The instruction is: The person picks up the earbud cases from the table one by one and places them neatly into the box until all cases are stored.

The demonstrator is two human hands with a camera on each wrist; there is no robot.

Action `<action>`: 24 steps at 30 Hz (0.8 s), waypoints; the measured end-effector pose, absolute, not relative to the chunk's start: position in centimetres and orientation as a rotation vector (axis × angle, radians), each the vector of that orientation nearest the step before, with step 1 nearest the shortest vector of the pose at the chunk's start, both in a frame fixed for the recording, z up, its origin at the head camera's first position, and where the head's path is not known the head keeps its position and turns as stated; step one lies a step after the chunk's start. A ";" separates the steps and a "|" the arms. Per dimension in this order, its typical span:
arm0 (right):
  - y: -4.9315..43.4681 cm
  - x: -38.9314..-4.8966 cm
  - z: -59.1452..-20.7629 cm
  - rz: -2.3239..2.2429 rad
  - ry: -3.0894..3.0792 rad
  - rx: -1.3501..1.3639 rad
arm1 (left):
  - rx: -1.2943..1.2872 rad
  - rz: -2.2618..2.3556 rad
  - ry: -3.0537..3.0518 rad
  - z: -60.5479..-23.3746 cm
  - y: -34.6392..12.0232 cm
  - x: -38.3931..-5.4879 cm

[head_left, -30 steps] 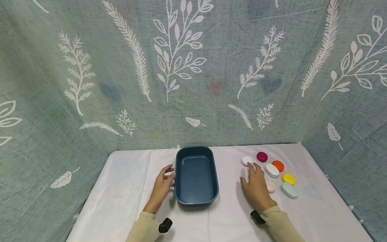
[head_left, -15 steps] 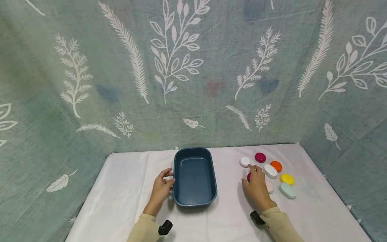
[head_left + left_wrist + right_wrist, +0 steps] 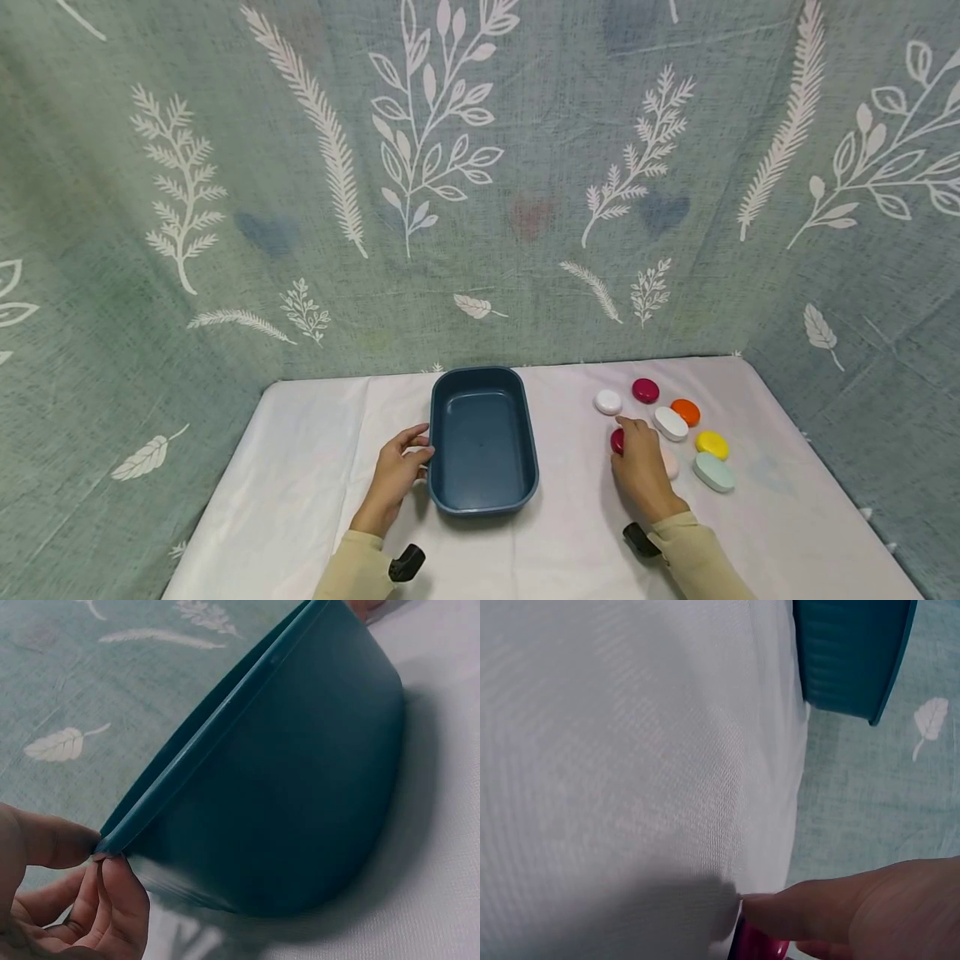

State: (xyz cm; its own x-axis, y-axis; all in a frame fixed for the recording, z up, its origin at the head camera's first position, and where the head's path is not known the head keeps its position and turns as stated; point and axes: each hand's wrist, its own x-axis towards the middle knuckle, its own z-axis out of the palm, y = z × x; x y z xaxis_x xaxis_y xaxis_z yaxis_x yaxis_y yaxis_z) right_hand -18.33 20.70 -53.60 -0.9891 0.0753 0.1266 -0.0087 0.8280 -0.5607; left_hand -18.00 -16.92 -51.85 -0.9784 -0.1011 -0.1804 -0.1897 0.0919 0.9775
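A deep blue plastic tub (image 3: pixel 483 450) with rounded corners sits at the middle of the table. My left hand (image 3: pixel 396 475) is at its left side; the left wrist view shows thumb and fingertips pinching the tub's rim (image 3: pixel 217 712). To the right, my right hand (image 3: pixel 643 471) reaches down over a glossy dark red round piece (image 3: pixel 617 441), shaped like a small bar of soap. In the right wrist view my thumb (image 3: pixel 799 909) lies against this dark red piece (image 3: pixel 756 943), which is partly cut off by the frame. The fingers curl round its far side, mostly hidden.
Similar rounded pieces lie around my right hand: white round (image 3: pixel 607 402), crimson (image 3: pixel 645 390), orange (image 3: pixel 686 412), white oval (image 3: pixel 671 423), yellow (image 3: pixel 712 444), pale green (image 3: pixel 714 472) and pale pink (image 3: pixel 670 463), partly covered. A leaf-patterned cloth (image 3: pixel 480 333) stands behind the white-covered table (image 3: pixel 315 450).
My right hand has lowered onto the dark red piece, its fingers drawing in round it. My left hand has come in to the tub's rim. The view has shifted slightly.
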 end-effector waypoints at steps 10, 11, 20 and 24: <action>21.1 -18.2 -53.7 0.858 -2.826 -0.018 | -0.311 2.065 2.241 -52.0 -16.9 -17.9; 21.1 -18.3 -53.7 0.863 -2.838 -0.033 | -0.310 2.069 2.235 -51.9 -16.9 -17.9; 21.0 -18.5 -54.0 1.025 -2.867 -0.106 | -0.324 2.098 2.170 -51.9 -17.0 -17.7; 21.0 -18.6 -53.8 1.170 -2.829 -0.088 | -0.338 2.116 2.151 -51.8 -17.1 -17.8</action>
State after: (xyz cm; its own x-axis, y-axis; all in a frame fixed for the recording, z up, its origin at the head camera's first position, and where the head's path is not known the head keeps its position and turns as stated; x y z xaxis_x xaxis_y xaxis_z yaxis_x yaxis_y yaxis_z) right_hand -18.56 20.99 -53.82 -0.9953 0.0831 0.0506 0.0231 0.7070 -0.7068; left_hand -17.75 -17.07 -51.80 -0.9697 -0.0840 -0.2296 -0.2309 0.0068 0.9729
